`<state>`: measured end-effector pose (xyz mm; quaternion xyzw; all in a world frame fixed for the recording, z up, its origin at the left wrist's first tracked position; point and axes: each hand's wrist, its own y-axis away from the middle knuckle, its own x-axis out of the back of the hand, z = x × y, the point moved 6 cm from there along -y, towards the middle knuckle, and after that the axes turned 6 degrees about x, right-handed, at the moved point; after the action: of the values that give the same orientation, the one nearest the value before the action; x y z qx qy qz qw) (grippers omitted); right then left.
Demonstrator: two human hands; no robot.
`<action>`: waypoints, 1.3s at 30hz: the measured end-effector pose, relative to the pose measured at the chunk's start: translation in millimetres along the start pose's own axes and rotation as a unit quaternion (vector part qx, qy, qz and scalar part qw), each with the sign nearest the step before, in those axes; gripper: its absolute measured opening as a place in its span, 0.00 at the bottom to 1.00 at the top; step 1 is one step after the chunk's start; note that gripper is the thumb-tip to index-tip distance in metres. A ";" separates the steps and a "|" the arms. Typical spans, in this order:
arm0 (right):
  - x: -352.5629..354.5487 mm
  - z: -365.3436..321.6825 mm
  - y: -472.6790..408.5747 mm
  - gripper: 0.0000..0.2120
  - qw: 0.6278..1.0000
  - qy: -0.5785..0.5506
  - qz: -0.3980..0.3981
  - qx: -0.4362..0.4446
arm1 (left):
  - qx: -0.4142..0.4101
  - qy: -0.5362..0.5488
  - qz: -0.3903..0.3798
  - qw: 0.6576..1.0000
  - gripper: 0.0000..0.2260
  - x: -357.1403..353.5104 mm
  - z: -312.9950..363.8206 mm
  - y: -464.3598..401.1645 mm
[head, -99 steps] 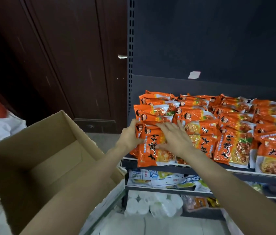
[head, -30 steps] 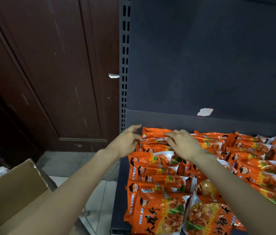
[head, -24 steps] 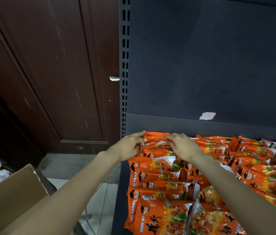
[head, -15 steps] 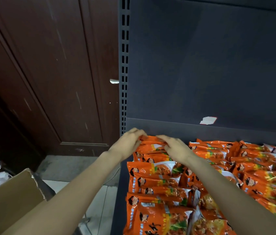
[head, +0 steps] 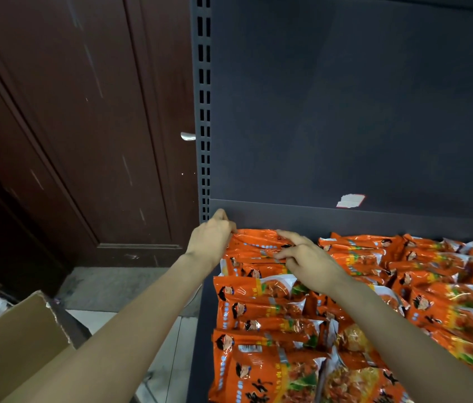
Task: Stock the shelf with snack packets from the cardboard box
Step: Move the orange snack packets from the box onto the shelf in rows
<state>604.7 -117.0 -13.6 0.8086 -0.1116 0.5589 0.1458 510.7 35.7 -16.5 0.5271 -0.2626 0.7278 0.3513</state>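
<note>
Both hands grip the rearmost orange snack packet at the back left of the shelf: the left hand pinches its left edge, the right hand its right part. The cardboard box stands at lower left, well apart.

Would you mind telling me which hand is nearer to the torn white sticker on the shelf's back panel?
The right hand. It rests on the rearmost orange packet, below and left of the sticker. The left hand is farther left, at that packet's left end by the slotted upright.
</note>
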 end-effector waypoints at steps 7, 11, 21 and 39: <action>-0.2 2.1 1.0 0.15 0.999 -0.036 -0.018 -0.035 | 0.024 0.056 0.016 0.998 0.11 -0.8 -7.5 2.6; -2.0 3.0 1.1 0.14 0.998 -0.042 -0.013 -0.034 | 0.032 0.083 0.029 0.996 0.12 -0.6 -15.8 9.0; -3.0 4.9 0.6 0.16 1.000 -0.003 -0.011 -0.026 | -0.019 -0.082 0.012 0.996 0.16 -7.7 -17.2 9.6; 9.4 1.4 -5.4 0.08 0.993 0.043 0.072 -0.080 | -0.015 0.231 0.017 0.973 0.06 3.5 -16.8 23.1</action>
<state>611.0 -112.7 -5.9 0.7592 -0.2076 0.5918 0.1738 482.0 35.0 -18.6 0.3354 -0.1939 0.8316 0.3978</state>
